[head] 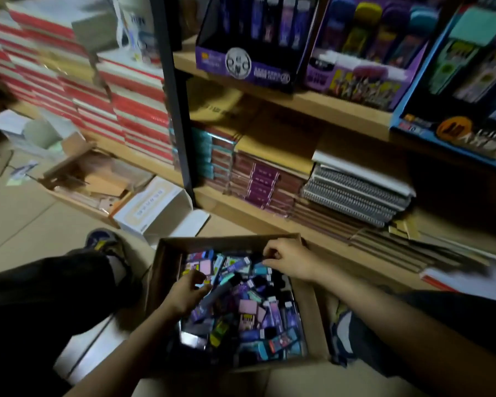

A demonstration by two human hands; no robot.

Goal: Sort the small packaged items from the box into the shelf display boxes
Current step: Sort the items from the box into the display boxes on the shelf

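A brown cardboard box (166, 253) sits on the floor between my knees, filled with several small packaged items (249, 316) in purple, pink, teal and black. My left hand (184, 293) reaches into the box's left side, its fingers curled round a long dark purple pack (216, 293). Over the far right part of the box, my right hand (287, 260) pinches a small teal pack (259, 267) with curled fingers. Three display boxes stand on the upper shelf: a purple one (241, 64), a violet one (358, 78) and a blue one (453, 133).
A black shelf post (175, 110) rises left of the display boxes. The lower shelf holds stacked notebooks and spiral pads (352, 193). Red-and-white book stacks (103, 90) fill the left. An open white box (158, 210) and cardboard scraps lie on the floor nearby.
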